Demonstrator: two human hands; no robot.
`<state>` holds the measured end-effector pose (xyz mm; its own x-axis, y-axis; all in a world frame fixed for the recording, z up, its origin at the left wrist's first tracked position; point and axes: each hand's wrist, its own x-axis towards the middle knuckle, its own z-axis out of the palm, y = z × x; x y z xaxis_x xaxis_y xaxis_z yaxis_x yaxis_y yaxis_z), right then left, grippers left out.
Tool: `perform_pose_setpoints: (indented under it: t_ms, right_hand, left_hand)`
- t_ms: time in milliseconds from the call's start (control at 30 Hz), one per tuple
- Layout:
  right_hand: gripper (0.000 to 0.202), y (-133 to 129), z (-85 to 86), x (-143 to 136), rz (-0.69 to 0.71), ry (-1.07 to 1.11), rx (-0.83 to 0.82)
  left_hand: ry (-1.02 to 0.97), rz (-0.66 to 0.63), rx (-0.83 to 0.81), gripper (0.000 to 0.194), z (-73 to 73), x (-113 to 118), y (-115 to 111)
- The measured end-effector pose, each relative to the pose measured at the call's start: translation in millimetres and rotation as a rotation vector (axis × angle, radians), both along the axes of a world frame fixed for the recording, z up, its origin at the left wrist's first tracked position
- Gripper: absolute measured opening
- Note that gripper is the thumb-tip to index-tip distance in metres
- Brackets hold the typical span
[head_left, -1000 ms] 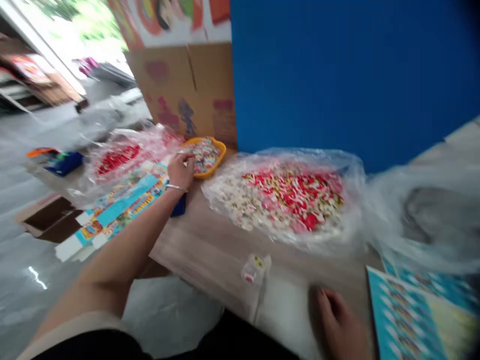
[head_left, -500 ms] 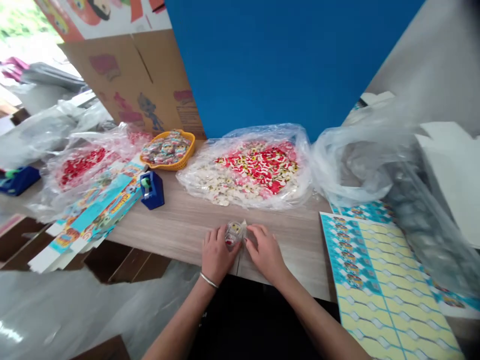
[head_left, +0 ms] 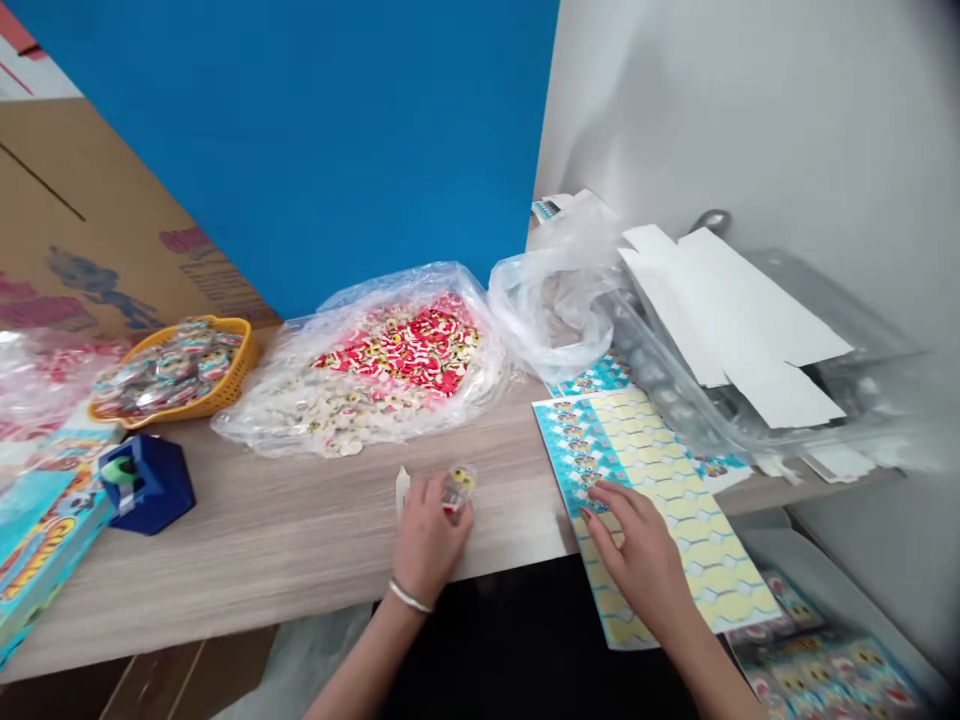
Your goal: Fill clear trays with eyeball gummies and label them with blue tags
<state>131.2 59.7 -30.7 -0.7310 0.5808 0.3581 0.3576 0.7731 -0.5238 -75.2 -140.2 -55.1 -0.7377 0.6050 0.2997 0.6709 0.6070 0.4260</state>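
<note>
My left hand (head_left: 431, 540), a bangle on its wrist, is closed round a small clear plastic case (head_left: 460, 480) near the table's front edge. Yellow and red pieces show through the case. Beside its fingers lies a small cream pointed piece (head_left: 403, 486). My right hand (head_left: 645, 565) reaches over a printed card sheet (head_left: 667, 480) on the right, fingers stretched and thumb apart. Its fingertips are at the blue-patterned strip of that sheet; whether they press on it I cannot tell. The rest of the sheet is yellow with wavy lines.
Behind the hands lies a clear bag (head_left: 405, 360) of red, cream and yellow pieces. To the left are a yellow basket (head_left: 244, 365) of small packets, a blue tape dispenser (head_left: 157, 485) and flat printed boxes (head_left: 52, 540). White card (head_left: 735, 300) and clear plastic trays (head_left: 667, 380) lie right.
The view has swung right. Both hands were together at the case; my right hand has left it and moved right to the printed sheet, while my left hand keeps the case.
</note>
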Motion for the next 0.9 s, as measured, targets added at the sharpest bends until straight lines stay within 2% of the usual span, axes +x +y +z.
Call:
perform_pose_setpoints:
  t_ms: [67, 133, 233, 333, 467, 567, 700, 800, 900]
  right_hand:
    - [0.026, 9, -17.1, 4, -0.001, -0.079, 0.097]
    - [0.025, 7, -26.4, 3, 0.002, -0.167, 0.146]
    - [0.027, -7, -27.0, -9, -0.03, -0.257, 0.147]
    - [0.029, -19, -21.0, -24, -0.114, -0.283, 0.107]
    - [0.027, -16, -18.2, -26, -0.159, -0.211, -0.034]
    - [0.024, -6, -23.6, -14, -0.107, -0.036, -0.221]
    - [0.023, -1, -31.5, -4, -0.158, 0.165, -0.391]
    - [0.023, -6, -33.6, -8, -0.259, 0.258, -0.419]
    - [0.023, -12, -32.9, -13, -0.291, 0.287, -0.42]
  left_hand:
    - [0.015, -0.026, -0.072, 0.037, 2.8, 4, 21]
    - [0.023, -0.044, -0.129, 0.039, 7.0, 4, 32]
    - [0.036, -0.074, -0.133, 0.054, 15.6, 4, 35]
    - [-0.024, -0.1, -0.05, 0.061, 22.3, 20, 29]
    - [-0.352, -0.262, -0.025, 0.042, 20.7, 60, 30]
    - [-0.45, -0.281, -0.033, 0.044, 16.7, 76, 51]
    - [-0.594, -0.229, 0.035, 0.047, 16.6, 73, 92]
    - [-1.01, -0.103, 0.225, 0.048, 17.4, 71, 108]
    - [-1.344, -0.007, 0.344, 0.033, 15.0, 79, 104]
